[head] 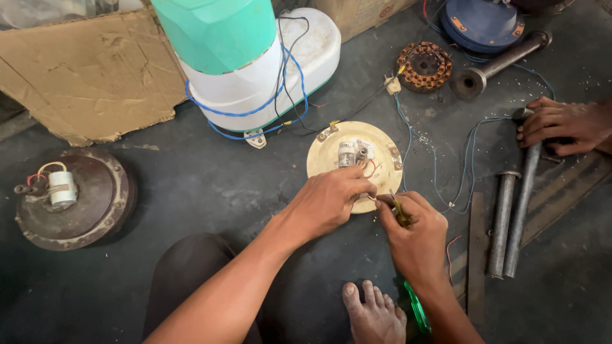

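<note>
Working low over the grey floor [210, 185], the person has both hands on a cream round fan plate [331, 156] that lies flat near the middle of the floor, just in front of a white and teal appliance body [268, 70] wrapped in blue and black wires. The left hand [328, 200] is down on the plate's near edge, its grip clenched, fingers pinched at a small part beside the capacitor [346, 153] standing on the plate; just what is pinched, I cannot tell. The right hand [414, 236] sits touching close beside it, its grip closed around a green-handled screwdriver [417, 309], the translucent handle poking out below the wrist, the tip end showing between the fingers at the plate's edge. A bare foot [373, 312] rests just below both hands. Off to the left side of the floor, well apart, lies a dark brown motor housing [70, 197] with a white capacitor on top. Toward the far right, a copper-wound stator [424, 65] sits beside a dark metal pipe [500, 64], and two grey rods [513, 216] lie side by side. Another person's hand [564, 124] rests on the top of the rods at the right edge. Torn cardboard [89, 76] covers the far left corner.
</note>
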